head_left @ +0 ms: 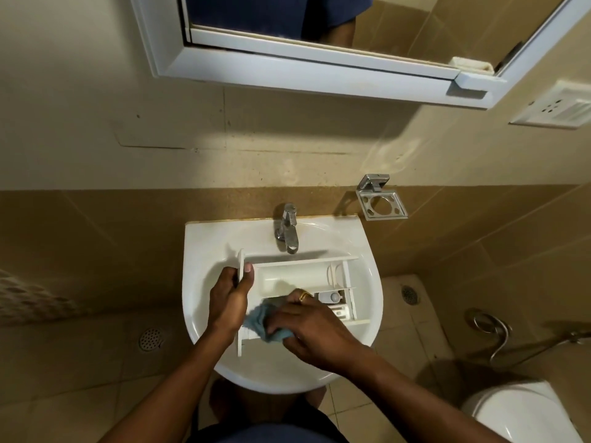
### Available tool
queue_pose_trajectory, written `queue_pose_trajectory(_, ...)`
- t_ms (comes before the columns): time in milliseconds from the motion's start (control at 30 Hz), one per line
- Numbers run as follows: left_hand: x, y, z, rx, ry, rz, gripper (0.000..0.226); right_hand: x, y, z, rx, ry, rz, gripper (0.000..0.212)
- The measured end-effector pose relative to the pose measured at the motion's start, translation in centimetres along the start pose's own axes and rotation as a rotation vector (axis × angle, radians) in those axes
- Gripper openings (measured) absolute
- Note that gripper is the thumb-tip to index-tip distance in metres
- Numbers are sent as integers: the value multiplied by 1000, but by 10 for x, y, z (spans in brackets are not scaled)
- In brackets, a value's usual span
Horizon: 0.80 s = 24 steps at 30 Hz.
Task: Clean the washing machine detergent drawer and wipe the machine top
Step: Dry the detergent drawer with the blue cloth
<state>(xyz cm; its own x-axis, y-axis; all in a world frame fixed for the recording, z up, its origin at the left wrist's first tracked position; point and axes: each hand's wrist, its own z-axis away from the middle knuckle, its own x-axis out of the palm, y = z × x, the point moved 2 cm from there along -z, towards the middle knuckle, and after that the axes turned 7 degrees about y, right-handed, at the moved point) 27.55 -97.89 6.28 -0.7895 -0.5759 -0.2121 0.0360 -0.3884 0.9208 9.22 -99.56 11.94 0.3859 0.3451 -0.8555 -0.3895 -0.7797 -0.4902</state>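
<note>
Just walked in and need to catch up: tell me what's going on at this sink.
A person is cleaning a detergent drawer that lies in the white sink, below the tap. The left hand grips the drawer's front panel; the right hand holds a blue cloth against its near compartment.

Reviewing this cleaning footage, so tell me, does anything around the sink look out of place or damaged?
Only the detergent drawer: it lies in the washbasin instead of a machine, left hand gripping its front panel, right hand holding a blue cloth against it. No spill or breakage shows.
</note>
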Motion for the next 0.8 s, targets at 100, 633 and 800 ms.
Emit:
queue_pose_trajectory(100, -3, -2, -5, 11, -2, -57, 45, -24, 28, 16, 171, -38, 134, 20)
queue_pose_trajectory(633, 5, -12, -14, -63, 2, -44, 56, -74, 115, 61, 797, 378, 243, 16)
queue_pose_trajectory(800, 19, -20, -24, -128, 14, -58, 47, -78, 112, 51, 746, 479, 155, 18)
